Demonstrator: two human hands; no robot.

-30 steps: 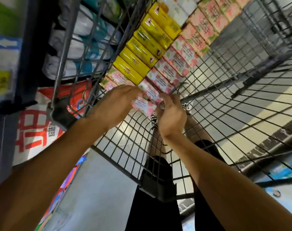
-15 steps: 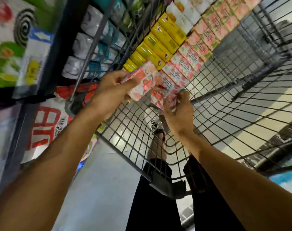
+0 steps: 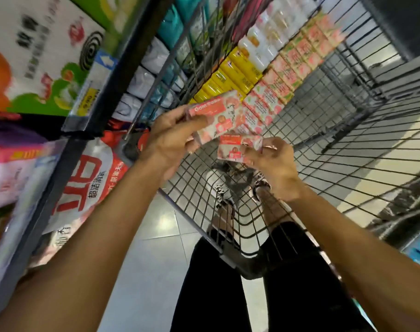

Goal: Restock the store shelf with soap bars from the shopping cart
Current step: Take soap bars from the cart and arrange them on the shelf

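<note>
Fingers [image 3: 199, 122] of the left hand [image 3: 173, 140] pinch one pink soap box [image 3: 216, 116]; the right hand [image 3: 273, 164] grips another [image 3: 237, 149], both held above the cart [image 3: 348, 121]. The boxes look light, stiff and smooth; holding the long sides seems safest.

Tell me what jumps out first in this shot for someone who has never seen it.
Two bare hands meet mid-frame above the wire shopping cart: the left hand grips a pink soap box, the right hand another pink soap box just below. Behind them, rows of yellow boxes and pink boxes run diagonally up the cart.
</note>
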